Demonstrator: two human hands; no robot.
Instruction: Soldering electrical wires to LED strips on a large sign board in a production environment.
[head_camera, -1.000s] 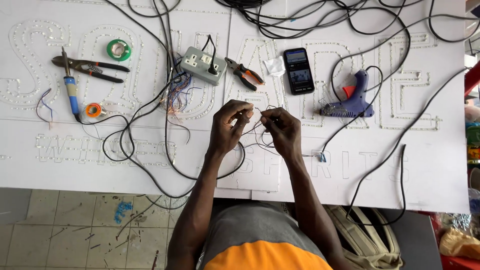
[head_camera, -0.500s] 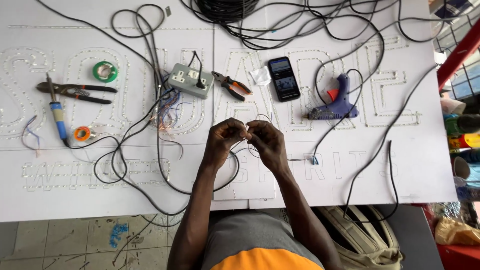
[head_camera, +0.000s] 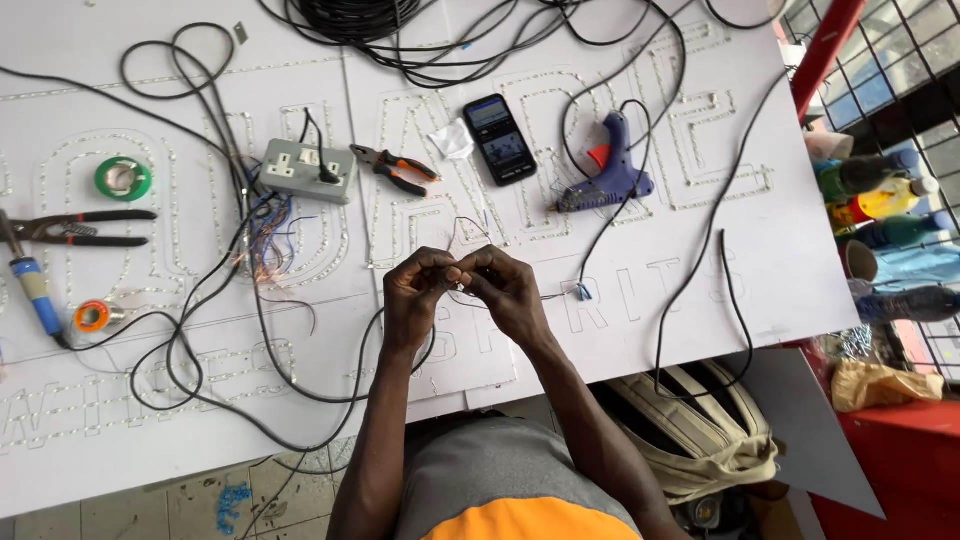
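Far left of the hands: green tape roll, black pliers, solder spool, parked within reach. Up-left: grey socket box. Centre: left hand and right hand pinched together on thin wire, held above white board, seemingly for twisting. Up-right: phone, blue glue gun.

Bright, even daylight fills the view, and the white bench reads almost washed out. Shadows under the cables are faint and soft. The phone screen shows mild glare. Focus is sharp at the centre; wide-angle bending curves the edges.
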